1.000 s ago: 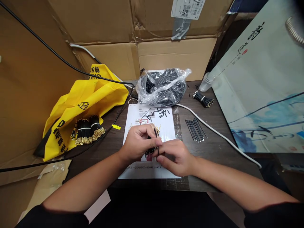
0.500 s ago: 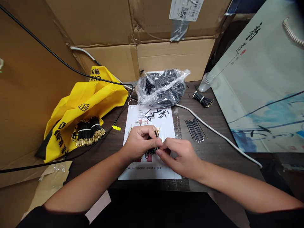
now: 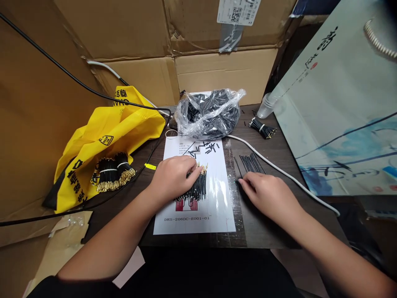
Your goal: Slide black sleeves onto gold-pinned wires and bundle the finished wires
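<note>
Several short black wires with gold pin ends (image 3: 198, 188) lie side by side in a row on a printed sheet (image 3: 219, 198). My left hand (image 3: 174, 176) rests over the left part of this row, its fingers curled and thumb bent in; whatever it holds is hidden. To the right of the sheet, my right hand (image 3: 263, 188) pinches the near end of a thin black wire (image 3: 237, 166). Just beyond those fingers is a loose group of similar black wires (image 3: 252, 163). Small black tube pieces (image 3: 209, 148) are scattered over the sheet's top.
A clear plastic bag of black pieces (image 3: 214, 116) stands behind the sheet. Tied wire bundles (image 3: 108, 176) lie on a yellow bag (image 3: 93, 132) at left, another tied bundle (image 3: 263, 128) at right near a plastic cup (image 3: 266, 106). A white cable (image 3: 279, 171) crosses the desk.
My hands have come apart. The right one has moved right to the loose wires and now pinches one; the left one has shifted slightly left, uncovering more of the row. The view has shifted slightly.
</note>
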`<state>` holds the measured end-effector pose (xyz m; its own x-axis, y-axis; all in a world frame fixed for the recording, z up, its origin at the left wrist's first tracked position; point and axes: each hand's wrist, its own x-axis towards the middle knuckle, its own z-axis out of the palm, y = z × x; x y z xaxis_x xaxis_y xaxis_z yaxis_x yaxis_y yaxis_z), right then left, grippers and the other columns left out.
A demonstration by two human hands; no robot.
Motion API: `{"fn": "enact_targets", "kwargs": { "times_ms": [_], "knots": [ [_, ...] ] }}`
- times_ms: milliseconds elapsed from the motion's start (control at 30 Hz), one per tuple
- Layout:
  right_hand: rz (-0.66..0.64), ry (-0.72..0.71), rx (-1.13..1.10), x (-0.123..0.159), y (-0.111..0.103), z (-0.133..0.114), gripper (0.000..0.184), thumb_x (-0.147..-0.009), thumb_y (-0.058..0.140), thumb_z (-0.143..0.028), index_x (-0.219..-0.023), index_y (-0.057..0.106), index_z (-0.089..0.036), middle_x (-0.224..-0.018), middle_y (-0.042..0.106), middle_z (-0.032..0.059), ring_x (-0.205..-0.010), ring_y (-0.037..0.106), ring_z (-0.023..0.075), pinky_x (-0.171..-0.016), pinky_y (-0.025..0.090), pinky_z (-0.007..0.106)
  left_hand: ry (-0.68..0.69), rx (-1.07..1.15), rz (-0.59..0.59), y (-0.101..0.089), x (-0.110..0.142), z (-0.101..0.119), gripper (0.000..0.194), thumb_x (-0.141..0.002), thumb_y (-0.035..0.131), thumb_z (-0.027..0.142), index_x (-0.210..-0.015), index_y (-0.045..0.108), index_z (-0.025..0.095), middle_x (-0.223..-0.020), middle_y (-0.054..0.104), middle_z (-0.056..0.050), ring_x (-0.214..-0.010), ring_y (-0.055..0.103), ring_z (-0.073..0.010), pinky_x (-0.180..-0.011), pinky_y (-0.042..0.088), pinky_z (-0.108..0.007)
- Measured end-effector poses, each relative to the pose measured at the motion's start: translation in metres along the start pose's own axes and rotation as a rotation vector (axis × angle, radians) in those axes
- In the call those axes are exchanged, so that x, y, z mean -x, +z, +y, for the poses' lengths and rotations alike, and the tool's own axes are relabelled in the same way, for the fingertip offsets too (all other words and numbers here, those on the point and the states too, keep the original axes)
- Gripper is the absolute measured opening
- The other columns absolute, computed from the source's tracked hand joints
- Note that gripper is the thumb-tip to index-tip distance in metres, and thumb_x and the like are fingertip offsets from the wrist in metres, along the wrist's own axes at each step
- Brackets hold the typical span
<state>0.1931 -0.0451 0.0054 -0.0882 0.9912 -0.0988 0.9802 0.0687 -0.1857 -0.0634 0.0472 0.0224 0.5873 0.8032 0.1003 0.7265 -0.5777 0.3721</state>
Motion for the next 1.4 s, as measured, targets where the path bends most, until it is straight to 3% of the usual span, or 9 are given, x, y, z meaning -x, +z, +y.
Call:
{"fn": "enact_targets", "kwargs": {
  "times_ms": [200, 467, 700, 1067, 1400],
  "knots": [
    [-0.112, 0.102, 0.235, -0.006, -0.001, -0.001, 0.032, -0.097, 0.037, -0.035, -0.081, 0.059, -0.019, -0.070, 0.068, 0.0080, -0.061, 0.066, 0.0256, -0.051, 0.024, 0.031, 0.028, -0.256, -0.083, 0.004, 0.002, 0.003, 0.034, -0.095, 0.044, 0.040, -0.076, 0.060, 0.017, -0.079, 0.064, -0.006, -0.070, 0.057, -0.0178, -0.054, 0.027, -0.029],
    [-0.154, 0.160, 0.273, -0.012, -0.003, 0.002, 0.038, -0.098, 0.033, -0.039, -0.079, 0.060, -0.019, -0.070, 0.068, 0.0094, -0.065, 0.068, 0.0285, -0.051, 0.031, 0.032, -0.017, -0.338, -0.216, 0.008, 0.004, 0.001, 0.043, -0.095, 0.039, 0.047, -0.080, 0.065, 0.016, -0.084, 0.068, -0.010, -0.074, 0.062, -0.0234, -0.055, 0.034, -0.030],
    [-0.128, 0.143, 0.304, -0.015, -0.006, 0.005, 0.032, -0.098, 0.037, -0.043, -0.089, 0.058, -0.020, -0.070, 0.067, 0.0069, -0.065, 0.068, 0.0271, -0.050, 0.024, 0.030, -0.026, -0.329, -0.220, 0.009, 0.005, 0.000, 0.039, -0.094, 0.041, 0.045, -0.085, 0.065, 0.015, -0.086, 0.068, -0.011, -0.075, 0.063, -0.0226, -0.056, 0.035, -0.030],
    [-0.081, 0.109, 0.305, -0.015, -0.003, 0.009, 0.025, -0.099, 0.042, -0.042, -0.111, 0.055, -0.024, -0.077, 0.072, 0.0050, -0.065, 0.067, 0.0248, -0.051, 0.024, 0.029, -0.020, -0.309, -0.205, 0.011, 0.005, -0.001, 0.038, -0.094, 0.040, 0.041, -0.084, 0.066, 0.015, -0.083, 0.067, -0.011, -0.070, 0.062, -0.0225, -0.056, 0.036, -0.031],
    [-0.046, 0.113, 0.294, -0.018, -0.009, 0.005, 0.025, -0.098, 0.044, -0.042, -0.111, 0.057, -0.025, -0.081, 0.073, 0.0039, -0.065, 0.067, 0.0241, -0.050, 0.020, 0.029, -0.052, -0.266, -0.232, 0.008, 0.004, 0.002, 0.035, -0.092, 0.039, 0.034, -0.079, 0.065, 0.016, -0.078, 0.066, -0.010, -0.069, 0.061, -0.0233, -0.056, 0.037, -0.032]
  ]
}}
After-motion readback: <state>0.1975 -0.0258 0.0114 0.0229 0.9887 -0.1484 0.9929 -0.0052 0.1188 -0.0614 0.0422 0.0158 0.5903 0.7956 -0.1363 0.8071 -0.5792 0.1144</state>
